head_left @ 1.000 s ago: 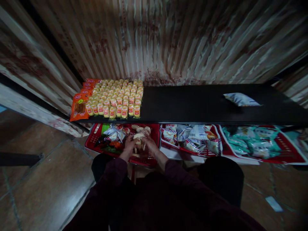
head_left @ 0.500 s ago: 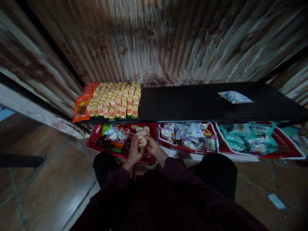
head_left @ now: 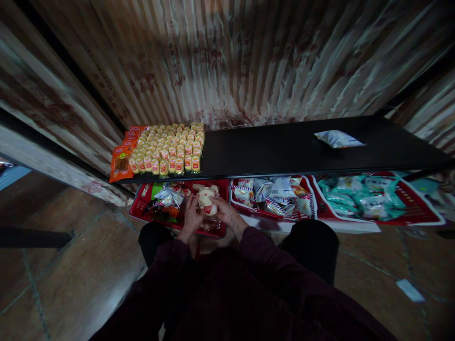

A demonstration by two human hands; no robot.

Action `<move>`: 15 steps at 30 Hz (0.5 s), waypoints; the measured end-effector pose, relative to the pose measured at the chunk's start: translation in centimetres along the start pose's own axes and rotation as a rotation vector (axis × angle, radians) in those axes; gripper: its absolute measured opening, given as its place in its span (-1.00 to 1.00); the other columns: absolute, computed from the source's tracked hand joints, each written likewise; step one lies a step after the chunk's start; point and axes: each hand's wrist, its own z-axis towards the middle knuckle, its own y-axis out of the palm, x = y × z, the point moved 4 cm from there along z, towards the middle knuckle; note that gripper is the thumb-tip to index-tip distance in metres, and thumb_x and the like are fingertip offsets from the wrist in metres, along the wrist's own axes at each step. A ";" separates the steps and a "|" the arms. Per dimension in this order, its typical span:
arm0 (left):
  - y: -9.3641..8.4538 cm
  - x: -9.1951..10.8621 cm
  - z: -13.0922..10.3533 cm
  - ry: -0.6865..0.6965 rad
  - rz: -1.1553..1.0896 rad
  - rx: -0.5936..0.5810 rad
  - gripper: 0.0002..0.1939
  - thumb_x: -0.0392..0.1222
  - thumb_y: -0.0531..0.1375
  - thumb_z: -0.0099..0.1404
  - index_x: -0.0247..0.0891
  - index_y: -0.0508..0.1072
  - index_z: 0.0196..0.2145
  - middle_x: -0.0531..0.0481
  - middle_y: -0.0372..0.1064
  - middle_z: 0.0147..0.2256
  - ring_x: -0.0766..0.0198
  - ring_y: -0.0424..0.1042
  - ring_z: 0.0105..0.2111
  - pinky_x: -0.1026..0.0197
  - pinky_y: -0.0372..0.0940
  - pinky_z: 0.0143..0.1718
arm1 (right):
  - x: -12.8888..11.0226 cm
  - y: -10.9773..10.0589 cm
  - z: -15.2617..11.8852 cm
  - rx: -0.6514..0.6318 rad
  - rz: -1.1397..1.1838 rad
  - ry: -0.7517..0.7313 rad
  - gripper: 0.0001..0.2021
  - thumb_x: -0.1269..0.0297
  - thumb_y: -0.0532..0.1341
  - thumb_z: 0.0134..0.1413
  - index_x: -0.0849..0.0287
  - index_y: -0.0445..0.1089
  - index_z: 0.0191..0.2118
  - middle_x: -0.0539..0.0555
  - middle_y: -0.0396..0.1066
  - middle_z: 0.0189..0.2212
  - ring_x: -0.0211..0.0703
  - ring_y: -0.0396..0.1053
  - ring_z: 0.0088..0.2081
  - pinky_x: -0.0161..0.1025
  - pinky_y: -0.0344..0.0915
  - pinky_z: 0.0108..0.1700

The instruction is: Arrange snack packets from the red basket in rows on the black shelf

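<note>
Both hands hold a round, pale wrapped snack cake (head_left: 206,197) with a red mark, over the left red basket (head_left: 223,227). My left hand (head_left: 193,215) grips its left side; my right hand (head_left: 224,212) is closed on its right side. More pale wrapped snacks lie in the basket just beyond, partly hidden by the held one. At the basket's left are white, green, dark and orange packets (head_left: 169,196). Above on the black shelf (head_left: 256,149) stand rows of small yellow wrapped cakes (head_left: 167,149), with orange snack packets (head_left: 121,161) at their left.
A white and blue packet (head_left: 339,139) lies on the shelf's right part. Below the shelf, a middle red basket (head_left: 313,208) holds striped packets and a right one (head_left: 423,208) holds teal packets. A pleated curtain (head_left: 241,61) hangs behind. A white object (head_left: 410,290) lies on the tiled floor.
The snack cake in my hands has turned, so its pale face and red label show more clearly. My hands have moved slightly left, and the camera view has shifted a little.
</note>
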 end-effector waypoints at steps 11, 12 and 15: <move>-1.3 0.7 1.0 -0.007 0.188 0.147 -0.80 -0.34 0.13 0.13 -0.26 0.48 -0.27 -0.08 0.37 -0.29 0.20 0.40 -0.26 0.03 0.30 -0.03 | -0.1 0.6 -0.4 -0.023 0.029 -0.030 -0.69 0.21 0.29 -0.01 0.18 0.35 -0.12 0.12 0.55 -0.33 -0.03 0.51 -0.23 -0.10 0.44 -0.19; -1.3 0.6 1.2 -0.027 0.182 0.159 -0.83 -0.34 0.12 0.14 -0.26 0.49 -0.32 -0.06 0.38 -0.33 0.20 0.40 -0.25 0.03 0.29 -0.03 | 0.0 0.6 -0.4 -0.023 0.036 -0.029 -0.69 0.21 0.28 0.00 0.19 0.34 -0.12 0.13 0.55 -0.32 -0.02 0.51 -0.23 -0.09 0.44 -0.19; -1.0 0.2 1.5 -0.095 0.115 0.125 -0.86 -0.34 0.12 0.12 -0.24 0.48 -0.39 -0.01 0.39 -0.40 0.22 0.40 -0.28 0.10 0.30 -0.09 | 0.0 0.2 -0.4 0.007 0.046 -0.027 -0.72 0.20 0.25 0.02 0.19 0.35 -0.14 0.16 0.55 -0.31 0.00 0.50 -0.22 -0.06 0.44 -0.18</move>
